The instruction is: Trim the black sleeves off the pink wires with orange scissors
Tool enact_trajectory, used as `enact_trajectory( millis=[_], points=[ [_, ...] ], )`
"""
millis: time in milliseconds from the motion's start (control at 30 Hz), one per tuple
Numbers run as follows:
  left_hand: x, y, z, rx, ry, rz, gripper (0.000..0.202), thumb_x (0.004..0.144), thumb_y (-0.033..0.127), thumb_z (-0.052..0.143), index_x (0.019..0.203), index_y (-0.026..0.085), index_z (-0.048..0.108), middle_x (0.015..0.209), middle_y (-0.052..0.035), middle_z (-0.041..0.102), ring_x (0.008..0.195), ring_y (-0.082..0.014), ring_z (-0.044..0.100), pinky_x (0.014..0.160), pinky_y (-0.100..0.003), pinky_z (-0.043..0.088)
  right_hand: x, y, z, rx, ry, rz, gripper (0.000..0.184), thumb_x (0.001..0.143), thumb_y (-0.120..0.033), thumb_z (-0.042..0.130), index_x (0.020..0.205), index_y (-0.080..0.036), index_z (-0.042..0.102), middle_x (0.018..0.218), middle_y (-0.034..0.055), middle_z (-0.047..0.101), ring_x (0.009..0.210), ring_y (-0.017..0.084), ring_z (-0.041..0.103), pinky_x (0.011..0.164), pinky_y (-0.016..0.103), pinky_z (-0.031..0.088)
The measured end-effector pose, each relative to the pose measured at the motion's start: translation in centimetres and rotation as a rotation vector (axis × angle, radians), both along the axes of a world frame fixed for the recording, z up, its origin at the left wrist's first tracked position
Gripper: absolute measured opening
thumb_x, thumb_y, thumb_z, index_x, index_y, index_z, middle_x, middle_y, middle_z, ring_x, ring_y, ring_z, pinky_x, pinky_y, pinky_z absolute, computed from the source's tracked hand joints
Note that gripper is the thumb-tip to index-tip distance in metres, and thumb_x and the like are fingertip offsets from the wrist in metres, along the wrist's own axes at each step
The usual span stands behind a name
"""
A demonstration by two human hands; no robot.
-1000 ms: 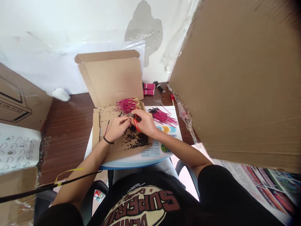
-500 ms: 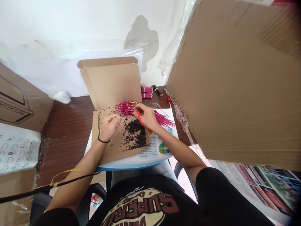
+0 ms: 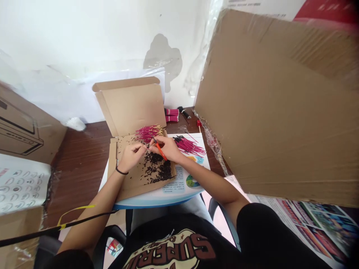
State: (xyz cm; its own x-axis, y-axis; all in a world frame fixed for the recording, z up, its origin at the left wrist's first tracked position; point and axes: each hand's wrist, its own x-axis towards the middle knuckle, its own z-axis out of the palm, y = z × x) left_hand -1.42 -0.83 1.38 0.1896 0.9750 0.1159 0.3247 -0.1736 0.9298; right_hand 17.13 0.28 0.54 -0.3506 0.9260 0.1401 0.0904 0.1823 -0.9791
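My left hand point(image 3: 131, 156) is closed in a pinch, its fingertips meeting those of my right hand over the open cardboard box point(image 3: 130, 183). A thin pink wire point(image 3: 147, 147) with a dark end seems to lie between the fingertips, mostly hidden. Orange-handled cutters point(image 3: 160, 151) rest in my right hand point(image 3: 169, 148), which is curled around them. Just beyond the hands lies a heap of pink wires point(image 3: 148, 133) with yellowish tips. Many short black pieces point(image 3: 162, 170) are scattered across the box's floor below my hands.
More pink wires with black ends point(image 3: 190, 145) lie on the white table point(image 3: 179, 190) at right. Tied pink bundles point(image 3: 171, 115) and a black bundle point(image 3: 184, 112) sit behind. A large carton point(image 3: 275, 108) stands close on the right; a black cable point(image 3: 84, 216) crosses my left forearm.
My right hand has come away from the wire heap, toward me and left, with the cutters. My left hand has met it at the fingertips. The view has tilted slightly.
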Motion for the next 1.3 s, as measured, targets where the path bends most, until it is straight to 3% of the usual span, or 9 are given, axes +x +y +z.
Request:
enact_trajectory(
  millis=[133,367,500,600,700,900,1000,1167,1300],
  points=[
    [0.5,-0.7,-0.2,0.361,0.217,0.191,0.022,0.082,0.035,0.065,0.068,0.019,0.072,0.066,-0.0012,0.066,0.062,-0.0131,0.055,0.063,-0.026,0.044,-0.1,0.1,0.2,-0.096,0.071,0.009,0.034,0.068,-0.045,0.075,0.084,-0.019,0.06,0.066,-0.0051,0.056,0.063,0.012,0.052,0.064,0.025,0.043],
    [2.1,-1.0,-1.6,0.261,-0.01,0.194,0.019,0.075,0.036,0.072,0.076,0.018,0.072,0.077,-0.0042,0.072,0.068,-0.0146,0.063,0.065,-0.027,0.052,0.0,0.4,-0.2,-0.133,0.144,0.036,0.033,0.066,-0.043,0.073,0.085,-0.021,0.057,0.069,-0.0042,0.058,0.065,0.012,0.054,0.068,0.026,0.045],
    [1.0,1.1,0.9,0.235,-0.157,0.276,0.028,0.084,0.043,0.063,0.078,0.016,0.063,0.086,-0.0068,0.074,0.053,-0.0094,0.056,0.053,-0.023,0.048,0.0,0.6,-0.4,-0.09,0.06,-0.039,0.027,0.068,-0.039,0.071,0.083,-0.02,0.058,0.067,-0.0051,0.056,0.064,0.012,0.053,0.067,0.026,0.044],
    [-0.4,3.8,4.0,0.379,0.04,0.347,0.026,0.089,0.043,0.059,0.086,0.017,0.062,0.082,-0.0049,0.074,0.06,-0.0121,0.062,0.058,-0.025,0.05,0.0,0.6,-0.6,-0.078,0.057,-0.053,0.023,0.071,-0.038,0.069,0.083,-0.02,0.058,0.067,-0.0048,0.056,0.063,0.012,0.053,0.066,0.025,0.045],
    [-0.3,6.6,5.4,0.518,0.478,0.26,0.017,0.084,0.035,0.065,0.083,0.018,0.068,0.083,-0.0046,0.074,0.07,-0.0161,0.065,0.074,-0.031,0.053,0.0,0.6,-0.7,-0.107,0.087,-0.029,0.023,0.071,-0.038,0.069,0.083,-0.02,0.058,0.068,-0.0035,0.059,0.064,0.013,0.056,0.066,0.026,0.047],
    [1.6,9.3,3.1,0.515,0.765,0.028,0.02,0.087,0.028,0.06,0.098,0.016,0.071,0.107,-0.0109,0.073,0.106,-0.0254,0.064,0.094,-0.037,0.05,0.2,0.5,-0.4,-0.094,0.041,0.061,0.027,0.07,-0.039,0.073,0.084,-0.019,0.061,0.07,-0.0023,0.061,0.067,0.014,0.058,0.069,0.027,0.047],
    [-0.5,8.5,2.8,0.462,0.793,0.079,0.027,0.09,0.032,0.054,0.103,0.015,0.071,0.111,-0.0117,0.073,0.107,-0.0259,0.064,0.098,-0.039,0.048,0.3,0.4,-0.4,-0.087,0.052,0.051,0.028,0.071,-0.041,0.072,0.084,-0.019,0.06,0.067,-0.0034,0.058,0.065,0.013,0.056,0.068,0.027,0.046],
    [-6.3,4.7,2.6,0.115,1.069,0.233,0.027,0.083,0.038,0.057,0.072,0.019,0.074,0.089,-0.0134,0.072,0.085,-0.028,0.068,0.078,-0.037,0.053,0.1,0.2,-0.3,-0.082,0.034,0.052,0.025,0.073,-0.038,0.07,0.085,-0.02,0.06,0.068,-0.0033,0.059,0.066,0.013,0.057,0.068,0.027,0.046],
    [-7.1,1.8,1.4,-0.023,1.115,0.17,0.023,0.078,0.037,0.059,0.069,0.022,0.073,0.088,-0.0133,0.072,0.084,-0.0292,0.069,0.07,-0.035,0.052,0.1,0.1,-0.2,-0.09,0.023,0.057,0.024,0.073,-0.038,0.07,0.085,-0.02,0.061,0.069,-0.0024,0.061,0.068,0.014,0.058,0.069,0.028,0.047]
  ],
)
